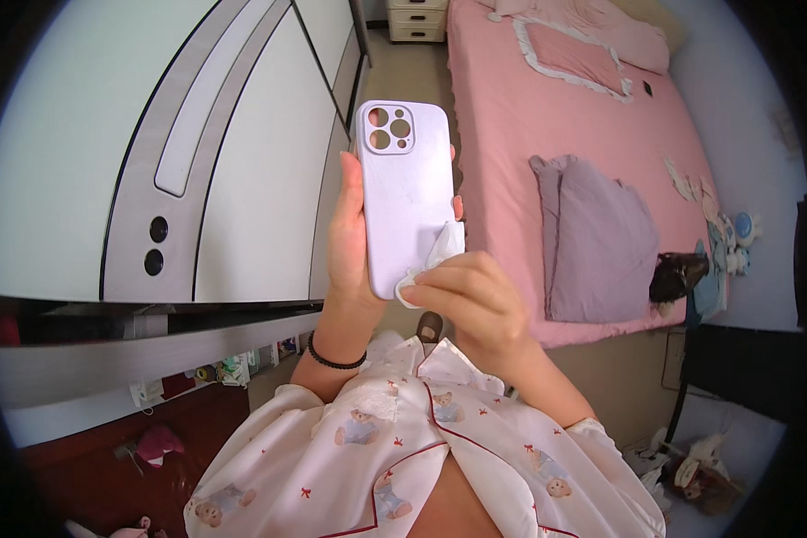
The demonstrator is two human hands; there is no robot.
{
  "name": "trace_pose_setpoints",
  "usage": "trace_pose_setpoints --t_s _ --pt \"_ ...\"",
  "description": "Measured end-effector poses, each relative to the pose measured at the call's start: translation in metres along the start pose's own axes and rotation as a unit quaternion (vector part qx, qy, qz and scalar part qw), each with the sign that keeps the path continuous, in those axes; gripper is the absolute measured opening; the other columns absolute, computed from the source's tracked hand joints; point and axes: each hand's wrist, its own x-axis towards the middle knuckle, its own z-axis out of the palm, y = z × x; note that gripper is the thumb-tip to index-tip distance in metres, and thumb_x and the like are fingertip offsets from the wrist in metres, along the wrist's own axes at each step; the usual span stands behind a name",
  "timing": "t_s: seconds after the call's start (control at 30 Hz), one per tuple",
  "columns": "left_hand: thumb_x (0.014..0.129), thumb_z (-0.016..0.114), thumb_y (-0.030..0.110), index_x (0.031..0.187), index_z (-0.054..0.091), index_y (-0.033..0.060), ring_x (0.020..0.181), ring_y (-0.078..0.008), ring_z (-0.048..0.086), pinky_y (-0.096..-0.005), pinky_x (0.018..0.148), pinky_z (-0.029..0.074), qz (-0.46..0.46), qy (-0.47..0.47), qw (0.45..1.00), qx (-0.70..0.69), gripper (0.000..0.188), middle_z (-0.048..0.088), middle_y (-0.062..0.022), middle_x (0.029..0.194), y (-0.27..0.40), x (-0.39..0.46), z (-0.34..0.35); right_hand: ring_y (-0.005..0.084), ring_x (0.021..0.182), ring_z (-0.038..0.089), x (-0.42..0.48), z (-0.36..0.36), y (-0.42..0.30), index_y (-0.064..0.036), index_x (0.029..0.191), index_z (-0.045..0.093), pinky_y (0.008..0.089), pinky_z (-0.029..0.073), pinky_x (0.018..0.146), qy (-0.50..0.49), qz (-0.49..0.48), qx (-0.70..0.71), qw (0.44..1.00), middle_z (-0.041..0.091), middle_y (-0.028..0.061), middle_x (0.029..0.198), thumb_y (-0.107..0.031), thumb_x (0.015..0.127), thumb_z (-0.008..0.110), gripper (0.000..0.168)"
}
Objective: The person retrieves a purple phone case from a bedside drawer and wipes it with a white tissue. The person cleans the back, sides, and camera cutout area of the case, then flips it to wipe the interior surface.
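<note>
A pale lilac phone case (409,195) is held upright in front of me, its outer back towards the camera. Pinkish and brownish background shows through its round camera cutouts. My left hand (351,242) grips it from behind, with the thumb along the left edge and fingertips showing at the right edge. Between the fingers of my right hand (481,299) is a crumpled white tissue (449,243), which rests against the case's lower right part. The right hand's palm side is hidden.
To the right stands a bed (504,175) with pink bedding and a folded mauve cloth (598,242). A white and grey wardrobe (255,181) rises at left. Beyond are cream drawers (417,20). A dark bag (676,276) lies near the bed's edge.
</note>
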Motion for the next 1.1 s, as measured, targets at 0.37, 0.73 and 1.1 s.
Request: trace_pose_setpoints --t_s 0.37,0.73,1.1 --pt "0.101 0.022 0.057 0.145 0.030 0.0124 0.117 -0.0173 0.051 -0.0347 0.098 0.044 0.117 0.069 0.978 0.156 0.063 0.048 -0.0053 0.129 0.047 0.123 -0.038 0.0275 0.080 0.062 0.149 0.062 0.143 0.003 0.090 0.066 0.0349 0.052 0.068 0.202 0.056 -0.169 0.963 0.065 0.0122 0.091 0.010 0.070 0.063 0.022" --pt "0.100 0.029 0.059 0.143 0.035 0.0082 0.116 -0.0159 0.051 -0.0312 0.098 0.042 0.117 0.046 0.990 0.062 0.067 0.050 -0.0059 0.127 0.136 0.268 -0.082 0.0260 0.079 0.063 0.270 0.095 0.265 0.001 0.087 0.067 0.0333 0.052 0.066 0.210 -0.047 -0.100 0.971 0.067 0.0105 0.092 0.006 0.063 0.065 0.024" --pt "0.101 0.023 0.057 0.143 0.036 0.0059 0.121 -0.0211 0.053 -0.0360 0.101 0.043 0.007 -0.127 0.990 -0.065 0.067 0.049 -0.0099 0.138 0.174 0.413 -0.149 0.0279 0.086 0.064 0.332 0.052 0.397 0.002 0.092 0.070 0.0344 0.052 0.074 0.260 0.072 -0.165 0.949 0.069 0.0136 0.094 0.011 0.068 0.060 0.028"
